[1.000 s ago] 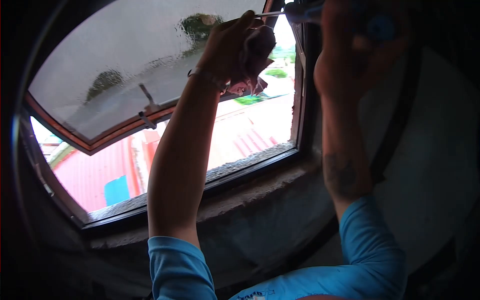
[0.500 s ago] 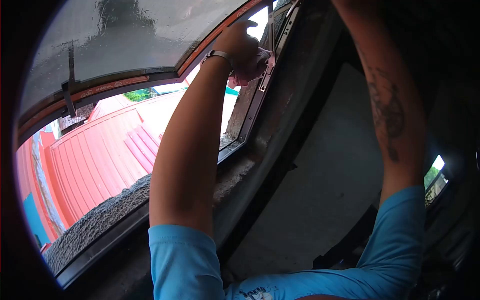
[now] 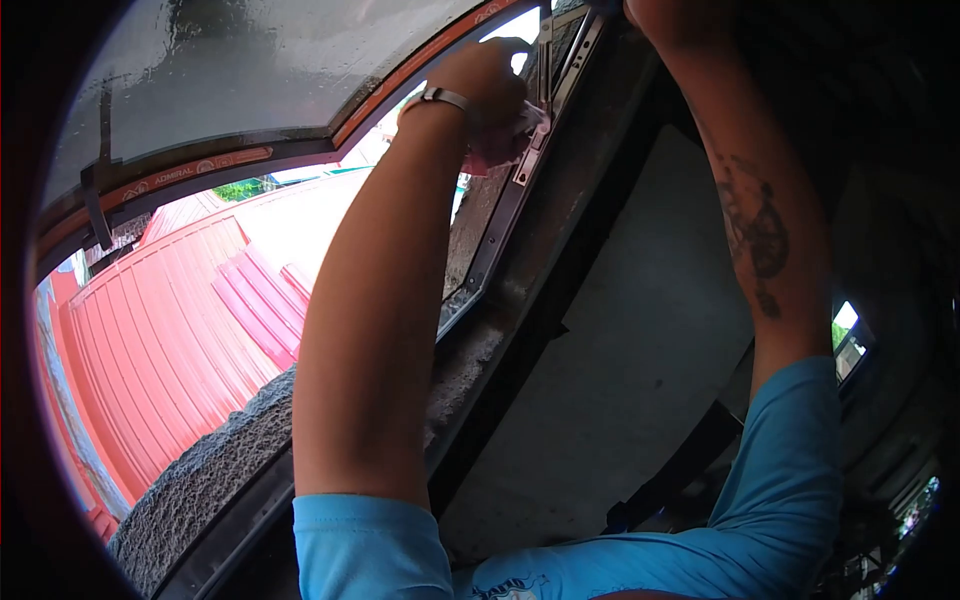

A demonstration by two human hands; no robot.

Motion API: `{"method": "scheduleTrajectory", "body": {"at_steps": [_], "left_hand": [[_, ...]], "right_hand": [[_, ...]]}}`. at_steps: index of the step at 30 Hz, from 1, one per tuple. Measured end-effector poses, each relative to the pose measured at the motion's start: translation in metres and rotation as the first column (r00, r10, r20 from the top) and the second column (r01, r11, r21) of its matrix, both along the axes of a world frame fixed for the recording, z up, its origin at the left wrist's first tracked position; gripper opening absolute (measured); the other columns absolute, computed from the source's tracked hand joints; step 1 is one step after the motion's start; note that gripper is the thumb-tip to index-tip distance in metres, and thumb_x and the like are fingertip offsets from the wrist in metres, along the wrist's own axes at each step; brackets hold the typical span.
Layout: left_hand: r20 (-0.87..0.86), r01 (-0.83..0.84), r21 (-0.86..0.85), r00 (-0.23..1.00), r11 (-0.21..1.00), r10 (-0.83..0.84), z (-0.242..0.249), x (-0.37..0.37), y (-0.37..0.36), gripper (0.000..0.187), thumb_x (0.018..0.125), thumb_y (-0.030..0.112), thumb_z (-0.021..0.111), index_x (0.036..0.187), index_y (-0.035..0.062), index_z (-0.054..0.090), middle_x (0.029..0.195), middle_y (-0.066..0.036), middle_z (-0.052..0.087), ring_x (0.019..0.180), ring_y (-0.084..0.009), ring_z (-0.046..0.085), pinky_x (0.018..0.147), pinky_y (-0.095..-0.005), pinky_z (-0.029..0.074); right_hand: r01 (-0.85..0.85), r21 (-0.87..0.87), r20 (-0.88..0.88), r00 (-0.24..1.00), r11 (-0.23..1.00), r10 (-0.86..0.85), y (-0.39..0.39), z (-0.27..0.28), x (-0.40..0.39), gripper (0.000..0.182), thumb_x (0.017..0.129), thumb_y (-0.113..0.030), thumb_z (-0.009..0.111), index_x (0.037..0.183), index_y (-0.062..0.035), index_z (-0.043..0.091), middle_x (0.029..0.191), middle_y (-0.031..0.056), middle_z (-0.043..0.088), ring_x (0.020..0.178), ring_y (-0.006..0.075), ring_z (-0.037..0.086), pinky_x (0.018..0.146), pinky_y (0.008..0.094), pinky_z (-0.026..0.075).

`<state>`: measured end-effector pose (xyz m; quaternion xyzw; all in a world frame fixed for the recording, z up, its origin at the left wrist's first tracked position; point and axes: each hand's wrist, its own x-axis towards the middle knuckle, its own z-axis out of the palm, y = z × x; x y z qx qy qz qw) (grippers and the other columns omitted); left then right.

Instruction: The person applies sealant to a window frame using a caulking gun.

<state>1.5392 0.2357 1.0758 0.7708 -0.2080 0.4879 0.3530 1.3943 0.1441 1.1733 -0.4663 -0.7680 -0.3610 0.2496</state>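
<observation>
Both hands are reaching up toward the top right corner of an open window. The left hand, wearing a thin silver bracelet at the wrist, is curling its fingers around a crumpled pinkish cloth and pressing it against the grey metal hinge strip that is running down the dark window frame. The cloth is sitting just beside the frame's upper corner, bunched under the palm, with only its lower folds showing. The right hand is rising to the very top edge of the view, where most of it is being cut off; whether it is gripping anything cannot be told. Its forearm is showing a dark tattoo, and both arms are wearing light blue short sleeves. The frosted glass pane with its orange-brown wooden edge is swinging outward above the left arm. Beyond the opening, a red corrugated metal roof is lying below, and a rough grey concrete sill is running along the frame's bottom.
</observation>
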Motion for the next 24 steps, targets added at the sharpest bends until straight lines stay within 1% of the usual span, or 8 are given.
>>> {"method": "scheduleTrajectory", "body": {"at_steps": [1, 2, 4, 6, 8, 10, 13, 24], "left_hand": [[-0.032, -0.023, -0.05, 0.999, 0.998, 0.021, -0.004, 0.001, 0.007, 0.044, 0.074, 0.017, 0.059, 0.118, 0.0166, 0.062, 0.111, -0.014, 0.064, 0.104, -0.0303, 0.061, 0.091, -0.0394, 0.048], [-0.04, -0.027, -0.05, 0.999, 0.998, 0.025, -0.008, 0.008, 0.018, 0.044, 0.074, 0.017, 0.059, 0.118, 0.0166, 0.062, 0.111, -0.014, 0.064, 0.104, -0.0303, 0.061, 0.091, -0.0394, 0.048], [-0.1, -0.018, -0.083, 0.995, 0.996, 0.01, -0.013, 0.023, 0.04, 0.039, 0.076, 0.021, 0.06, 0.114, 0.0136, 0.065, 0.113, -0.014, 0.064, 0.106, -0.0306, 0.06, 0.093, -0.0378, 0.046], [-0.23, -0.118, -0.18, 0.97, 0.976, 0.075, -0.025, 0.018, 0.054, 0.037, 0.077, 0.023, 0.06, 0.112, 0.0129, 0.066, 0.114, -0.015, 0.063, 0.107, -0.0304, 0.06, 0.094, -0.037, 0.045], [-0.277, -0.105, -0.231, 0.96, 0.967, 0.038, -0.038, 0.035, 0.072, 0.034, 0.078, 0.025, 0.059, 0.108, 0.0107, 0.067, 0.109, -0.018, 0.064, 0.104, -0.0324, 0.061, 0.093, -0.0375, 0.046], [-0.373, -0.222, -0.245, 0.92, 0.944, 0.119, -0.043, 0.025, 0.077, 0.033, 0.079, 0.025, 0.059, 0.106, 0.0097, 0.068, 0.11, -0.019, 0.064, 0.103, -0.0335, 0.061, 0.092, -0.0379, 0.047], [-0.448, -0.288, -0.293, 0.883, 0.912, 0.135, -0.047, 0.025, 0.078, 0.032, 0.079, 0.025, 0.059, 0.105, 0.0096, 0.068, 0.109, -0.015, 0.065, 0.104, -0.0303, 0.062, 0.092, -0.0348, 0.046], [-0.419, -0.306, -0.305, 0.893, 0.902, 0.162, -0.047, 0.029, 0.072, 0.032, 0.078, 0.025, 0.059, 0.105, 0.0111, 0.068, 0.11, -0.014, 0.065, 0.104, -0.03, 0.062, 0.092, -0.0355, 0.047]], "right_hand": [[-0.002, 0.042, -0.111, 0.994, 0.999, 0.007, 0.0, -0.01, -0.005, 0.024, 0.091, -0.028, 0.057, 0.102, -0.0071, 0.051, 0.063, 0.0042, 0.053, 0.044, 0.0071, 0.044, 0.039, 0.0222, 0.036], [-0.005, 0.042, -0.119, 0.993, 0.999, 0.01, -0.002, -0.015, 0.005, 0.024, 0.091, -0.028, 0.057, 0.102, -0.0071, 0.051, 0.063, 0.0042, 0.053, 0.044, 0.0071, 0.044, 0.039, 0.0222, 0.036], [-0.236, -0.155, -0.087, 0.971, 0.959, 0.225, -0.012, -0.032, 0.036, 0.034, 0.089, -0.031, 0.06, 0.111, -0.0086, 0.047, 0.065, 0.0081, 0.055, 0.044, 0.0109, 0.047, 0.038, 0.0227, 0.036], [-0.158, -0.176, -0.389, 0.918, 0.972, 0.078, -0.03, -0.077, 0.027, 0.033, 0.081, -0.008, 0.065, 0.108, 0.0013, 0.049, 0.075, 0.0052, 0.058, 0.06, 0.0109, 0.055, 0.053, 0.0242, 0.046], [-0.089, -0.165, -0.143, 0.988, 0.982, 0.066, -0.029, -0.104, 0.041, 0.036, 0.094, -0.033, 0.051, 0.116, -0.005, 0.042, 0.075, 0.0148, 0.057, 0.048, 0.0119, 0.048, 0.038, 0.0232, 0.038], [-0.065, -0.163, -0.086, 0.995, 0.984, 0.051, -0.03, -0.12, 0.045, 0.035, 0.093, -0.032, 0.053, 0.115, -0.0055, 0.042, 0.074, 0.015, 0.057, 0.049, 0.0122, 0.049, 0.041, 0.0235, 0.04], [-0.049, -0.191, -0.172, 0.985, 0.98, 0.016, -0.03, -0.128, 0.049, 0.033, 0.093, -0.031, 0.053, 0.111, -0.0062, 0.042, 0.074, 0.0153, 0.057, 0.049, 0.0121, 0.049, 0.041, 0.0237, 0.04], [-0.047, -0.186, -0.171, 0.985, 0.981, 0.015, -0.029, -0.135, 0.051, 0.035, 0.093, -0.034, 0.054, 0.111, -0.0058, 0.043, 0.073, 0.0154, 0.057, 0.049, 0.0123, 0.049, 0.042, 0.024, 0.041]]}}
